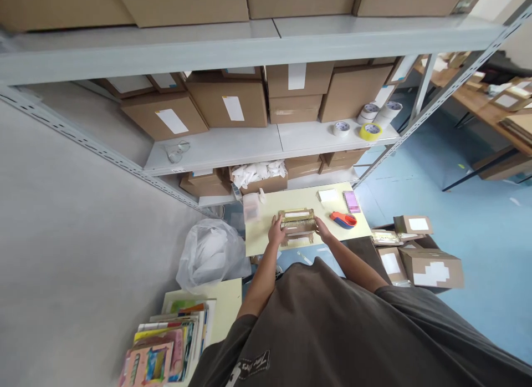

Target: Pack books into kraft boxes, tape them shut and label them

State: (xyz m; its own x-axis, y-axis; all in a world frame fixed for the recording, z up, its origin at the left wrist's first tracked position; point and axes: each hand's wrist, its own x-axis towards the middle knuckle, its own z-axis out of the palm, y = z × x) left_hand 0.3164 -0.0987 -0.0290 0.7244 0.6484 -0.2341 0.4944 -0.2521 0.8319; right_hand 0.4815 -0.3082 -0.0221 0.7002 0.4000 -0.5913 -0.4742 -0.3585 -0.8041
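Observation:
My left hand [276,230] and my right hand [322,228] hold the two ends of a small cardboard parcel [298,226] wrapped in shiny tape, near the front of a pale yellow table [266,243]. Right behind it lies another taped parcel [296,214] with a white label. A third parcel [297,240] shows on the near side, close to the table's front edge. Whether these parcels touch each other I cannot make out. To the right of my right hand rests a red and blue tape dispenser [344,219].
Also on the table are a white pad [327,195], a purple stack [351,202] and a clear container [251,206]. Metal shelving [216,146] with boxes and tape rolls [371,131] rises behind. A plastic bag [208,251] stands left, parcels [432,268] right, books [158,348] lower left.

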